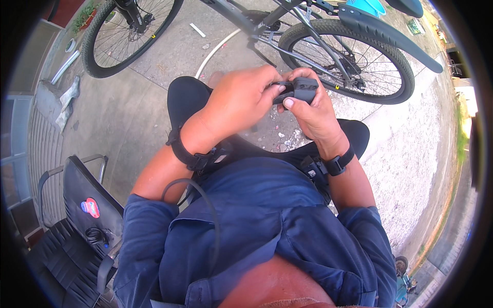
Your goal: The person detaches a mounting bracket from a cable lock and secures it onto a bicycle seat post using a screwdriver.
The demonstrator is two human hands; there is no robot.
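Observation:
A small dark grey block-like piece (305,90) is between my two hands, above my lap. It has rounded corners and small recesses in its end face; its exact kind I cannot make out. My right hand (319,115) is closed around it, with the thumb along its near side. My left hand (241,100) reaches across from the left, thumb and fingers pinched at the piece's left end, where a dark opening shows. The left fingertips partly cover that end. Black straps with buckles circle both wrists.
A bicycle (246,23) stands just beyond my knees, its rear wheel (354,64) close past my right hand. A pale hose (215,54) curves over the concrete. At left is a black chair (84,203) with a coiled cable (96,236). A light-blue tub (367,6) sits behind the bicycle.

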